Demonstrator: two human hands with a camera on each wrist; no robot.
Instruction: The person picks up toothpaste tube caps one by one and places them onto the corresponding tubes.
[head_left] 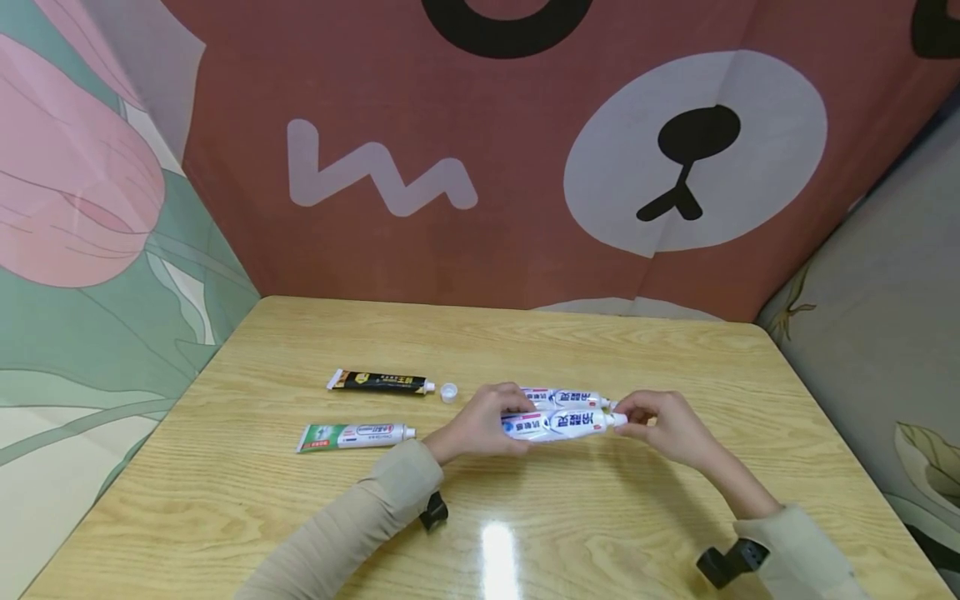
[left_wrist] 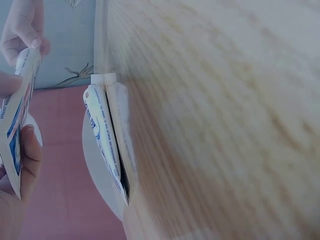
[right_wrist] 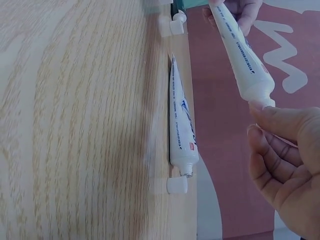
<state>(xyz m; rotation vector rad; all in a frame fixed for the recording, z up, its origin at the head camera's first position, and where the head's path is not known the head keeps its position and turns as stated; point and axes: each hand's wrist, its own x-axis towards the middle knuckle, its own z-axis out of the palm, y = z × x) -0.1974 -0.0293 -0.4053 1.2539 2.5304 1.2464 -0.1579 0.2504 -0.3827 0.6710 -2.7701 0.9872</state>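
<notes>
A white toothpaste tube with blue lettering is held up over the table between both hands. My left hand grips its flat tail end. At the other end, my right hand pinches the white cap between thumb and forefinger. Just behind, a matching toothpaste tube lies on the table, its neck bare. A loose white cap stands right by that neck in the right wrist view.
To the left lie a black toothpaste tube with a loose white cap by its nozzle, and a green-and-white toothpaste tube near my left wrist. The wooden table meets a printed cloth at its back edge.
</notes>
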